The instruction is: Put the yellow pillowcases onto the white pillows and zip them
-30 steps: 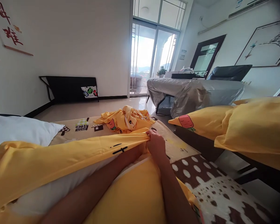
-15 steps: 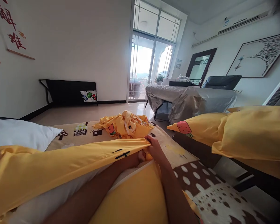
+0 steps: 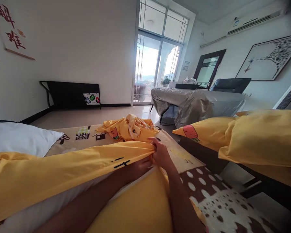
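Observation:
A yellow pillowcase (image 3: 70,174) with dark printed marks lies spread across the front, around a white pillow (image 3: 60,194) that shows in its opening. My right hand (image 3: 160,154) is closed on the far right corner of the pillowcase, pinching the gathered cloth. My left arm reaches across through the opening, between the two layers of cloth. At the same corner, just below the right hand, is my left hand (image 3: 143,165); its fingers are mostly hidden by the fabric, so their grip does not show.
Beyond the hands a crumpled heap of yellow cloth (image 3: 131,127) lies on the patterned blanket (image 3: 196,184). A white pillow (image 3: 21,136) rests at left. Yellow pillows (image 3: 259,139) are piled at right on dark furniture. Farther back stands a plastic-covered table (image 3: 196,100).
The left hand has slid slightly deeper under the cloth by the right hand, its fingers now less visible. The right hand keeps its hold, fingers shifted a little. The view has moved slightly.

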### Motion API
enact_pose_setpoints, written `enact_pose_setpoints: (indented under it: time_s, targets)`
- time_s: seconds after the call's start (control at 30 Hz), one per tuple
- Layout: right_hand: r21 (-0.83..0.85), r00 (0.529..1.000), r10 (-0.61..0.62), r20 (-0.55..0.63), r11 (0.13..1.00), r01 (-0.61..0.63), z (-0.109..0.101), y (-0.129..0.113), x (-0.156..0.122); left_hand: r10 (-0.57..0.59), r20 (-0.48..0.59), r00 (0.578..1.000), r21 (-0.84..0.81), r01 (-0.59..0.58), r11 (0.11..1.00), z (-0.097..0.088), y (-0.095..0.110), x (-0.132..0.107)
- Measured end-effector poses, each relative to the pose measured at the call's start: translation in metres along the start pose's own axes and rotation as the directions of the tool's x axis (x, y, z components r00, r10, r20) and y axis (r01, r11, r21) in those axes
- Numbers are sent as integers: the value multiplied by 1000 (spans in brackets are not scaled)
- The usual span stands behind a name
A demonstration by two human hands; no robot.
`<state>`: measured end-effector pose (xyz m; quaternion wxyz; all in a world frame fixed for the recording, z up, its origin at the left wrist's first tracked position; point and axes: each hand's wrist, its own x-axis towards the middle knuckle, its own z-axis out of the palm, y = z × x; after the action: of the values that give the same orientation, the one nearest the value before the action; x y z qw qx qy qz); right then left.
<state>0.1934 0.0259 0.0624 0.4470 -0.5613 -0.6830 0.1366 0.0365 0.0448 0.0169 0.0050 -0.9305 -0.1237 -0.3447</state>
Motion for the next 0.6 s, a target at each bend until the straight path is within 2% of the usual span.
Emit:
enact_pose_setpoints:
  time_s: [0.1,0.17,0.2,0.3,0.4,0.43,0.5,0.6]
  targets:
    - [-261,992,45,-118,962,-75,6,-4,-2,-45,13,999,61,44,997,-7,8,0]
    - [-320,990,71,-122,941,-107,7,-4,-2,-167,105,980,30,164,986,-8,10,1]
    - [-296,992,75,-104,950,-103,7,-4,-2,-232,179,956,8,235,972,-8,10,1]
    - [-8,998,59,-11,998,-59,8,-1,0,-353,364,862,-30,390,920,-9,6,0]
    - [326,995,86,52,940,-98,14,2,2,-384,392,836,-42,433,900,-14,3,-2]
    - [397,993,104,61,910,-120,16,3,3,-393,379,838,-48,442,896,-17,4,-3]
    - [478,989,131,69,866,-148,22,6,4,-392,301,869,-69,430,900,-24,7,-5]
    - [479,990,130,46,867,-136,28,9,5,-324,150,934,-98,341,935,-32,14,-8]
